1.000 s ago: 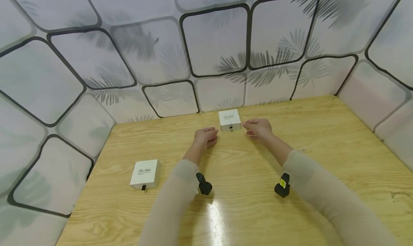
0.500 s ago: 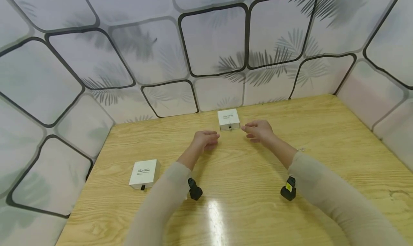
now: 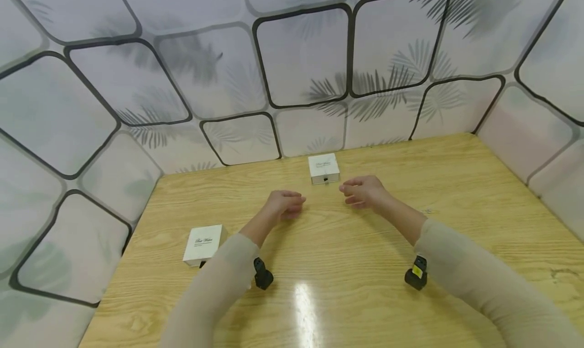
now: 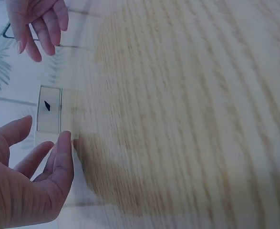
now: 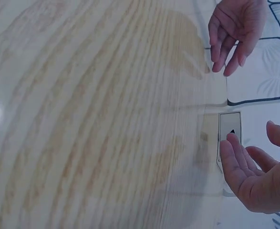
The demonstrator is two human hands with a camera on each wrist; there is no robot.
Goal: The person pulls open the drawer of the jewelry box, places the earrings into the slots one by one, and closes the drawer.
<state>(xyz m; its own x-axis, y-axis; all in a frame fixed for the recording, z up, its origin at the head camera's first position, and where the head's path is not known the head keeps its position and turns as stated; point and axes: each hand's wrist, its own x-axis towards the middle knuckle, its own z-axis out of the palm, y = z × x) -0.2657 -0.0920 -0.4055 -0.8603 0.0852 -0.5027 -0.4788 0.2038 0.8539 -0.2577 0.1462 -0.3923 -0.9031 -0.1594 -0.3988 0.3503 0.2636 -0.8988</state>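
Note:
A small white box (image 3: pixel 324 168) with printed lettering and a black pull tab sits near the back edge of the wooden table. My left hand (image 3: pixel 284 205) hovers in front of it to the left, fingers loosely bent and holding nothing. On the other side, my right hand (image 3: pixel 362 192) is just off the box's front right corner, its fingers relaxed and apart from it. In the left wrist view the box's front face (image 4: pixel 49 109) shows beyond the left fingertips. The right wrist view has the right fingers (image 5: pixel 233 160) overlapping the box's front.
A second white box (image 3: pixel 204 244) with a black tab lies at the left of the table, partly covered by the left sleeve (image 3: pixel 214 282). A tiny clear item (image 3: pixel 427 211) lies beyond the right wrist. Patterned fabric walls (image 3: pixel 301 59) enclose the table's back and sides.
Both hands have drawn back from the rear box toward the person, and the forearms have spread apart. The left sleeve now overlaps the left box. Both boxes stay in place.

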